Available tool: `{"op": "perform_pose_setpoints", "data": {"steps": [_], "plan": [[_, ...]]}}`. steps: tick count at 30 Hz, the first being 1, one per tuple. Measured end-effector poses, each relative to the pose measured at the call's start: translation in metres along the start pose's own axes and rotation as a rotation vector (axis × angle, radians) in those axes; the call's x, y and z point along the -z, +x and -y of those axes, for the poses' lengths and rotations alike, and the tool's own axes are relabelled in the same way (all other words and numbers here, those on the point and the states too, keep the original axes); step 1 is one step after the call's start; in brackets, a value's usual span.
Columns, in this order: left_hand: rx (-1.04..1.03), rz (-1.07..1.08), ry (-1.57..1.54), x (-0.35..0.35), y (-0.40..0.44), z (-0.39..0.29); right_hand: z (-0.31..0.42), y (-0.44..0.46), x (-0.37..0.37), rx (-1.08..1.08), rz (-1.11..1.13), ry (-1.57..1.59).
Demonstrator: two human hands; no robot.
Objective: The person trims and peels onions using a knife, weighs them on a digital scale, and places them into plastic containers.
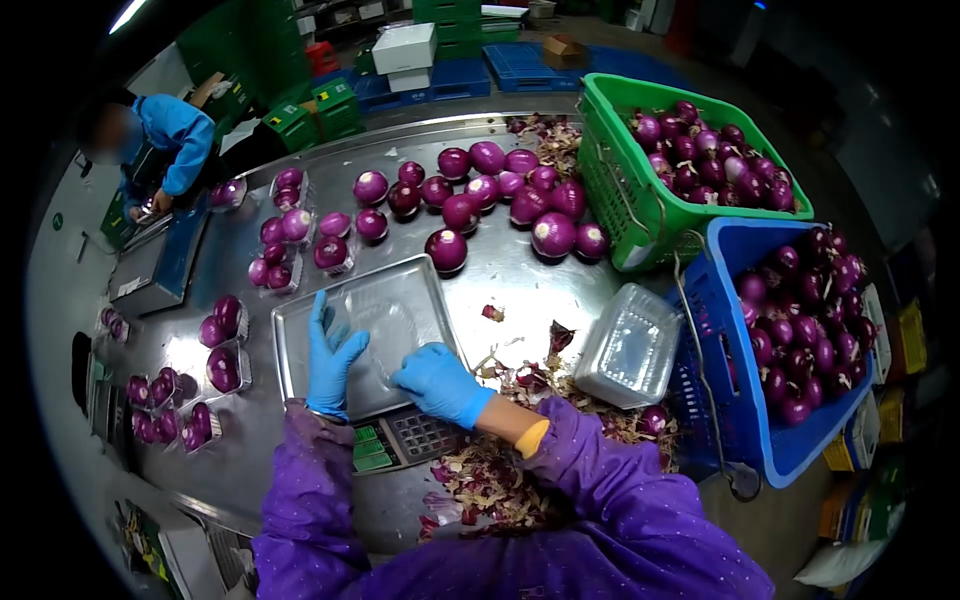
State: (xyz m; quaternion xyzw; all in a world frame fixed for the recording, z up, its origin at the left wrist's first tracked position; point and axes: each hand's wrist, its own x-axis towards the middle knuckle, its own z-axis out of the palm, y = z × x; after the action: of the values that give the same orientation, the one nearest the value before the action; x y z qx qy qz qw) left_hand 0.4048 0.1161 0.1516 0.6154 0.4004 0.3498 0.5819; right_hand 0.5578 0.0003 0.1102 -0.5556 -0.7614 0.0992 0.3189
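My left hand [335, 358], in a blue glove, is open with fingers spread over the left part of a metal scale pan [436, 300]. A clear plastic tray [382, 325] lies on the pan, hard to make out against the metal. At its lower right edge my right hand [440, 385], also gloved, has its fingers closed on the tray's rim. The scale's keypad [422, 434] shows below the pan. Loose red onions [461, 213] lie beyond it, and a stack of clear trays [630, 345] stands to the right.
Right of the table stand a green crate [612, 205] and a blue crate [730, 400], both holding onions. Onion skins [490, 480] litter the near side. Packed onion trays [224, 368] are on the left. A person in blue [180, 140] works at the far left.
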Motion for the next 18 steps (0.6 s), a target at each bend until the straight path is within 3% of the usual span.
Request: {"op": "perform_pose_setpoints", "data": {"steps": [2,4,5,6,7,8,9,10,12,14,18], "plan": [[0.009,-0.035,-0.013,0.019,0.005,0.020,0.001,0.013,-0.009,0.113,0.008,0.075],[0.011,-0.074,0.071,0.039,0.002,0.036,-0.027,0.026,0.003,0.024,-0.032,0.327],[-0.039,-0.092,0.121,0.043,-0.003,0.029,-0.045,0.033,0.021,-0.147,-0.157,0.650],[-0.054,-0.118,0.118,0.052,-0.006,0.031,-0.091,0.036,0.020,-0.210,-0.413,0.541],[-0.067,-0.142,0.116,0.064,-0.008,0.035,-0.121,0.044,0.050,-0.305,-0.442,0.392],[-0.083,-0.166,0.117,0.073,-0.011,0.037,-0.178,0.036,0.050,-0.367,-0.499,-0.236],[0.005,-0.210,0.034,0.075,-0.018,0.027,-0.190,0.040,0.080,-0.820,-0.230,-0.326],[-0.014,-0.200,0.032,0.083,-0.020,0.028,-0.213,0.033,0.093,-0.913,-0.147,-0.484],[-0.042,-0.188,0.032,0.102,-0.029,0.030,-0.266,0.002,0.083,-0.900,-0.185,-0.821],[0.002,-0.227,0.027,0.103,-0.042,0.012,-0.276,-0.010,0.083,-0.956,-0.039,-0.808],[0.017,-0.316,-0.005,0.112,-0.061,0.011,-0.292,-0.012,0.073,-0.944,-0.105,-0.823]]}}
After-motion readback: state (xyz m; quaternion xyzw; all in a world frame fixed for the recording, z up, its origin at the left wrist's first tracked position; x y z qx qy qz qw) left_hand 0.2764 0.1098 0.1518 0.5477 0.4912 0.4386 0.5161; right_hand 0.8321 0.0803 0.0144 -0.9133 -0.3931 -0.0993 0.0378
